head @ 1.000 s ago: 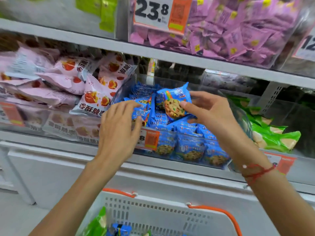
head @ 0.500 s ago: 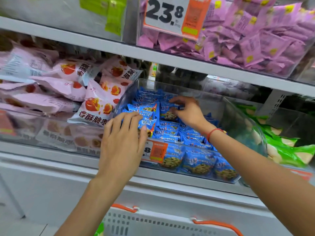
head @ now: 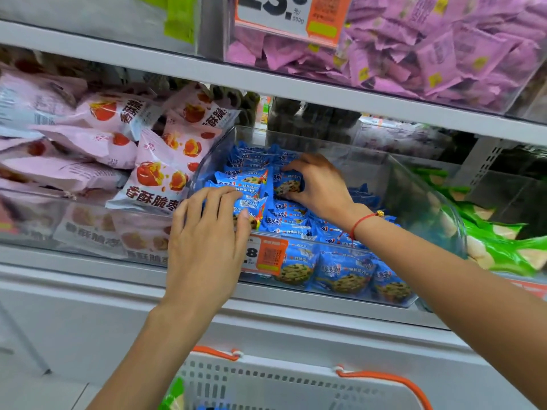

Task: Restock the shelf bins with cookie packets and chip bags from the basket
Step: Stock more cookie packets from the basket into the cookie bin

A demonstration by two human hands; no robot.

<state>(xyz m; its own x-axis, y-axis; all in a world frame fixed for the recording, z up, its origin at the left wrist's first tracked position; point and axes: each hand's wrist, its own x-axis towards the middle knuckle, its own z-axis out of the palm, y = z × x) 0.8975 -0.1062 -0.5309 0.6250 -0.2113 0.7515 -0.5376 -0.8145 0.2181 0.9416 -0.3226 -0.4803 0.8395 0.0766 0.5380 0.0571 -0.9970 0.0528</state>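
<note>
Clear plastic shelf bin (head: 420,202) at centre holds blue cookie packets (head: 296,220). Right hand (head: 318,184), a red string bracelet (head: 359,221) at its wrist, reaches into the bin, fingers curled round one blue cookie packet (head: 286,184). Left hand (head: 204,235) rests with straight fingers on the packets at the bin's front left edge. Pink snack bags (head: 159,173) fill the bin to the left, green packets (head: 497,247) the bin to the right. White perforated basket with orange handles (head: 296,383) sits below.

Shelf surroundings
A price tag (head: 291,16) hangs at the top centre of the frame; a second orange price tag (head: 265,255) sits low at centre; a red string bracelet (head: 359,221) lies right of centre.
</note>
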